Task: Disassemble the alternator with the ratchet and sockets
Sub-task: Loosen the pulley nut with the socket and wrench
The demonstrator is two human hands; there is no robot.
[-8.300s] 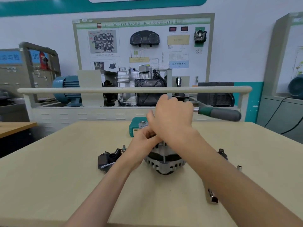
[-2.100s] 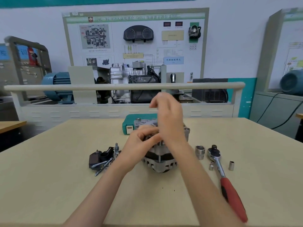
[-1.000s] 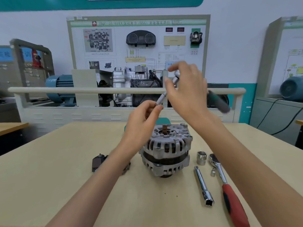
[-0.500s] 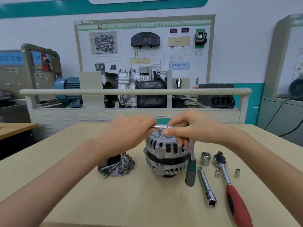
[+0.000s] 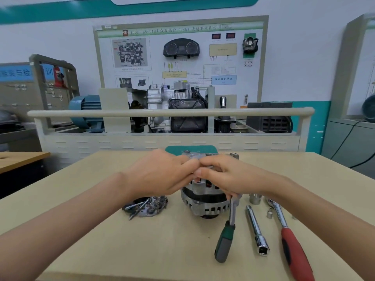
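The silver alternator (image 5: 205,201) stands upright in the middle of the table (image 5: 142,250). Both hands meet over its top, fingertips touching. My right hand (image 5: 229,177) grips the head of the green-handled ratchet (image 5: 225,240), whose handle slants down toward me at the alternator's right. My left hand (image 5: 162,175) has its fingers curled against the ratchet's head end, pinching the chrome piece fitted there. That piece and the alternator's top are hidden by the hands.
On the right lie a red-handled ratchet (image 5: 294,250), a chrome extension bar (image 5: 256,230), a large socket (image 5: 255,198) and a small socket (image 5: 269,213). Removed parts and bolts (image 5: 146,205) are piled left of the alternator. A green case (image 5: 174,150) sits behind it.
A second ago both hands held the green-handled ratchet up in the air. They have come down onto the alternator's top and closed together, hiding the chrome piece between them.
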